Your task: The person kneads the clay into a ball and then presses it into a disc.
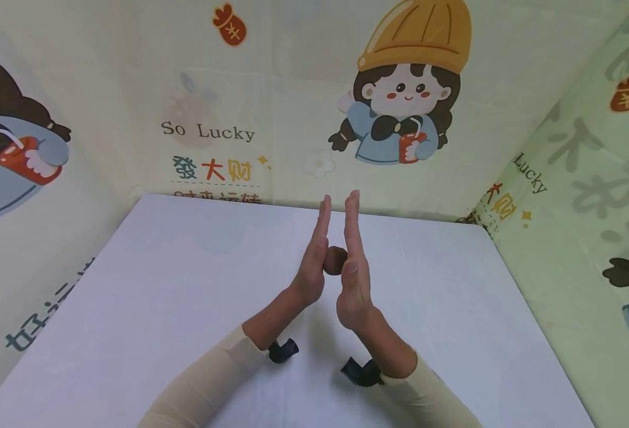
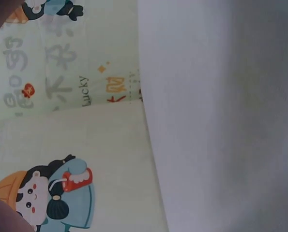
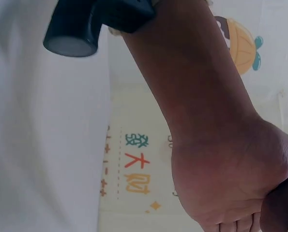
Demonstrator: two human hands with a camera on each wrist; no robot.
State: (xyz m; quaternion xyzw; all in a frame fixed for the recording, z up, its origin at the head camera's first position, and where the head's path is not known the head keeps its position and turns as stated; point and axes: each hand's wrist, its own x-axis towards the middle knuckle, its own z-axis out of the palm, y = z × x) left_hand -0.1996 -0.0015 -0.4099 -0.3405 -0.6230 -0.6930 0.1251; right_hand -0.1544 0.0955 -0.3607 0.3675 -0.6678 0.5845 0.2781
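Between my two upright palms sits a small brown ball [image 1: 335,261], above the white table. My left hand [image 1: 312,261] presses it from the left with straight fingers pointing up and away. From the other side my right hand [image 1: 355,273] faces it, its fingers also straight and the thumb along the palm. The fingertips of the two hands stand apart. In the right wrist view the left hand's palm [image 3: 226,174] shows, with the dark ball [image 3: 278,205] against it at the lower right. Only blurred parts of a hand [image 2: 8,217] enter the left wrist view's corners.
A white table [image 1: 186,285] spreads under both forearms. Printed cloth walls [image 1: 298,107] with cartoon figures and lettering rise behind it and at both sides. Black wrist cameras [image 1: 283,351] hang below the cuffs of the light sleeves [image 1: 207,374].
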